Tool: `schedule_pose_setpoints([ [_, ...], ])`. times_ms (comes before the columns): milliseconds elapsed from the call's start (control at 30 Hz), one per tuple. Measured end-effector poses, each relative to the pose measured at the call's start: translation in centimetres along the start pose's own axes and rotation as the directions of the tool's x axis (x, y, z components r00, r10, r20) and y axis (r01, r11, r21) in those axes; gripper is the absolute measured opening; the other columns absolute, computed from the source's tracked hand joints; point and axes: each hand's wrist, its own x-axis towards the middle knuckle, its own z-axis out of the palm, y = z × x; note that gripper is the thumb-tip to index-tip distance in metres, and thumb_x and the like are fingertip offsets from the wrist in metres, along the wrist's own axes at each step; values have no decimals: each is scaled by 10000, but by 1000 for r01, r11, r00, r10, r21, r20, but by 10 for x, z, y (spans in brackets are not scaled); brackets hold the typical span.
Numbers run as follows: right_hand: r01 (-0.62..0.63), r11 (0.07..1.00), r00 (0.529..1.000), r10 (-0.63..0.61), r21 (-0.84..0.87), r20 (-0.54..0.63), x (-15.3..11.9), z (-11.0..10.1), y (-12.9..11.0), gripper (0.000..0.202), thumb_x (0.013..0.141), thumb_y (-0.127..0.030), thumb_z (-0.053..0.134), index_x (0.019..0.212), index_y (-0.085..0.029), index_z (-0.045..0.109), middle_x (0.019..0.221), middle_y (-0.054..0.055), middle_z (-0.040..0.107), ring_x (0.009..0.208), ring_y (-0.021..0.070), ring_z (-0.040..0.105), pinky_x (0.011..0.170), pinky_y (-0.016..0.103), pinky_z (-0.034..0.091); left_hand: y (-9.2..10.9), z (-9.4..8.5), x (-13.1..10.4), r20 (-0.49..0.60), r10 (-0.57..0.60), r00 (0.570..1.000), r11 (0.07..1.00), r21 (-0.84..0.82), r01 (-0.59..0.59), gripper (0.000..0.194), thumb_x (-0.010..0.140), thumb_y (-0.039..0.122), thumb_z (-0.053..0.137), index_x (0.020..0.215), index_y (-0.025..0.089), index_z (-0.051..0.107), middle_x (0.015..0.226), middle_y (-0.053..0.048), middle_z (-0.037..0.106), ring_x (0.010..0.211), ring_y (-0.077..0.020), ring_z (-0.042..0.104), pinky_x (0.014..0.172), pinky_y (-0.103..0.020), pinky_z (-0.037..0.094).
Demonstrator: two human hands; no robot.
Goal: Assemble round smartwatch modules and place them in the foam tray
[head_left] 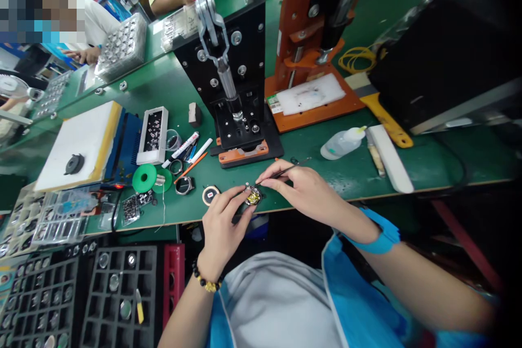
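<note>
Near the front edge of the green bench, my left hand [225,220] grips a small round watch-like case [253,196] between thumb and fingers. Gold-coloured and silvery parts show inside it. My right hand [299,186] pinches thin dark tweezers [285,172], and their tip reaches the case's upper edge. Whether the tips hold anything is too small to tell. Just left of the case lies a round dark disc with a gold rim [210,194]. Farther left rests a black watch case [185,185].
A black toggle press [240,65] stands ahead, beside an orange press [293,54]. To the right are a squeeze bottle [342,144] and a yellow-handled brush [385,114]. Leftward are a green spool [144,178], a parts box [152,136] and compartment trays [118,293]. Co-workers sit opposite.
</note>
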Motion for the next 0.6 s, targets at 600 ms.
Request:
schedule_pose_setpoints([
  [600, 6, 999, 1000, -5, -45, 21, 3, -1, 2, 200, 1017, -400, 599, 978, -244, 717, 1025, -14, 758, 936, 190, 717, 853, 323, 510, 0, -1, 1, 24, -15, 1000, 1000, 3, 15, 277, 993, 283, 681, 1270, 279, 693, 1314, -37, 728, 1163, -201, 694, 1021, -369, 563],
])
